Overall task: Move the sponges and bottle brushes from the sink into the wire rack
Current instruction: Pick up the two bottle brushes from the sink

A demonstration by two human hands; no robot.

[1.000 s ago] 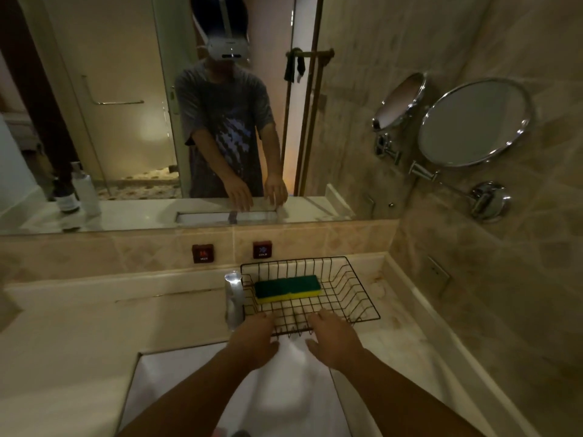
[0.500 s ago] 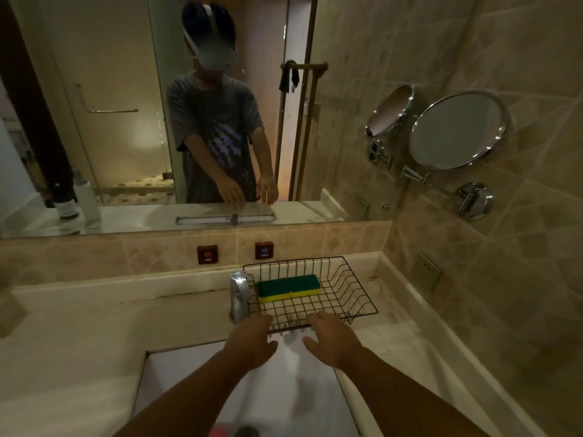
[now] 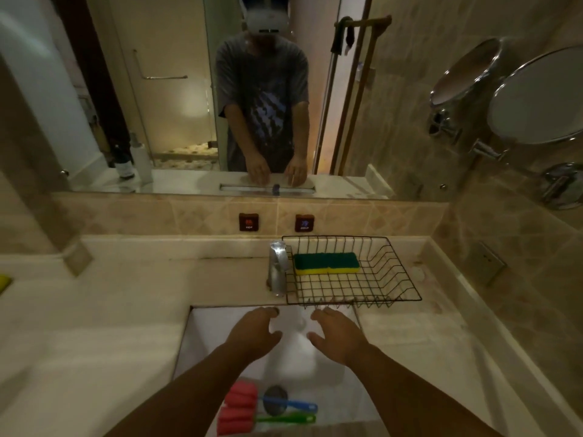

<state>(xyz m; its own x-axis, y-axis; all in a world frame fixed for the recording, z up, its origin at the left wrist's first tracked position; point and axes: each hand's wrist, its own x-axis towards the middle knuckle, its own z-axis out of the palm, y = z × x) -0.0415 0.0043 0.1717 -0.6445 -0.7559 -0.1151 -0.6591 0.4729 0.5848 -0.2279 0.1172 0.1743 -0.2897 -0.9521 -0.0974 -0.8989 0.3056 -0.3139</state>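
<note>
- Left hand: empty, fingers loosely spread, palm down, held over the far part of the sink just short of its back edge.
- Right hand: empty likewise, fingers spread, palm down, level with the left and a small gap from it; it lies just short of the rack's near edge, not touching the wire.
- Brushes: two, lying side by side on the sink floor at the near end, close to the body and between the forearms. Both are behind the hands, nearer the wrists and elbows than the fingertips.
- Blue brush: pink foam head to the left, handle running right across the drain.
- Green brush: pink head left, handle right, parallel to the blue and just nearer the body.
- Long axis of both: across the sink, left to right, at right angles to the forearms.
- Nearer hand, as a judgement: the heads lie beside the left forearm, the handle tips toward the right; either hand must draw back and down to reach them, the left for the heads, the right for the handles.
- Rack: on the counter past the sink, right of the tap.
- Sponge: green over yellow, already in the rack along its far left side.
- Other sponges in the sink: none visible.
</note>
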